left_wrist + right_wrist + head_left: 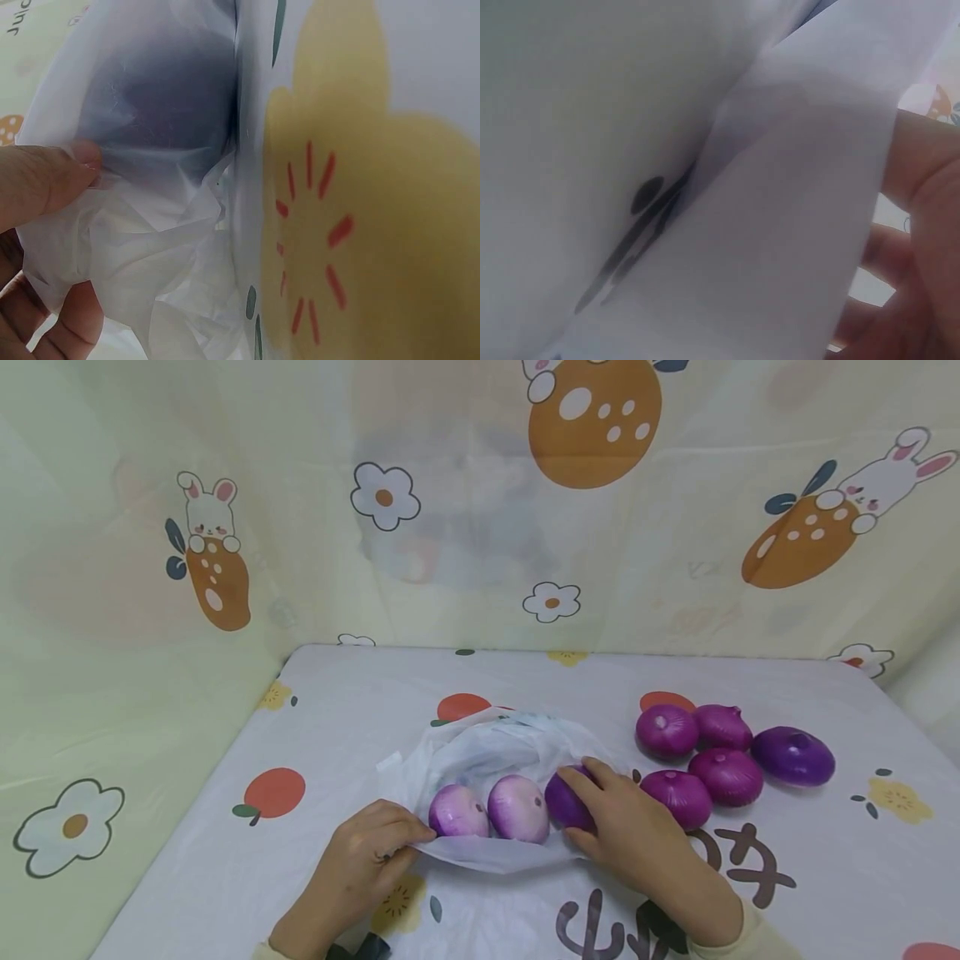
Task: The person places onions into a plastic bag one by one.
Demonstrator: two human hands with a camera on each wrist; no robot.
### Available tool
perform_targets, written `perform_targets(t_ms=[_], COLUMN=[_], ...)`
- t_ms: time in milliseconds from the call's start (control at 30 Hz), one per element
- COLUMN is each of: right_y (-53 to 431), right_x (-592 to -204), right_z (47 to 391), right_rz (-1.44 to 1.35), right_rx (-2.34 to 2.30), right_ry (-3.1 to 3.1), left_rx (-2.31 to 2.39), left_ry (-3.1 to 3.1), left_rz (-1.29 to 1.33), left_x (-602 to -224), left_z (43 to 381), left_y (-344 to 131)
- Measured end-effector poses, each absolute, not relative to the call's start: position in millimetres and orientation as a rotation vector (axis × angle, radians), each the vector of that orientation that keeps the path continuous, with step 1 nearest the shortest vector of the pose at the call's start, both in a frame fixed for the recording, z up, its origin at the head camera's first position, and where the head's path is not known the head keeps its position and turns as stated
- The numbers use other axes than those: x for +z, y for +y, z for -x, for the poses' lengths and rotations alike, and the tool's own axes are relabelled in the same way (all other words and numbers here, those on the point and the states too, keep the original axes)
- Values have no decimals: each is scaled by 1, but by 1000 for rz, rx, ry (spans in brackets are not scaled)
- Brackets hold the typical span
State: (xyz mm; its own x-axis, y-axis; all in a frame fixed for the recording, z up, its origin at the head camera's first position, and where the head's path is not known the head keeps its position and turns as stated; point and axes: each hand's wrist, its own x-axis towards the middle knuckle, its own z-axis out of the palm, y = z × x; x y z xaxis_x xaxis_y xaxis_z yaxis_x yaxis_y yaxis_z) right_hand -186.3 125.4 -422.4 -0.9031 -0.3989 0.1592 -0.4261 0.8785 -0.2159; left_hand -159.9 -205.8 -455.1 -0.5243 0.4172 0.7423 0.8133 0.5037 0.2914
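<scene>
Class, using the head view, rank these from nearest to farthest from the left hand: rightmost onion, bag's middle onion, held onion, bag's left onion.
1. Left onion: in the bag, beside the left hand.
2. Middle onion: centre of the row.
3. Held onion: row's right end, at the right hand.
4. Rightmost onion: outside the bag, far right.

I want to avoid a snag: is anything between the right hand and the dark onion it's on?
Nothing visible is. In the head view, the right hand has its fingers on the dark onion. The nearest paler onion sits to the left, and the white bag passes in front.
</scene>
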Motion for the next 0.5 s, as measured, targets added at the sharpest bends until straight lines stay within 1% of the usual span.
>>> perform_targets(t_ms=[267, 500], right_y=[125, 129], right_x=[-421, -411], right_z=[184, 175], right_rz=[-620, -587], right_rx=[368, 423], right_ry=[-2977, -2909], left_rx=[-852, -850], left_ry=[-2130, -2135], left_rz=[1017, 1020], left_x=[-456, -455], left_z=[161, 161], left_y=[-206, -206])
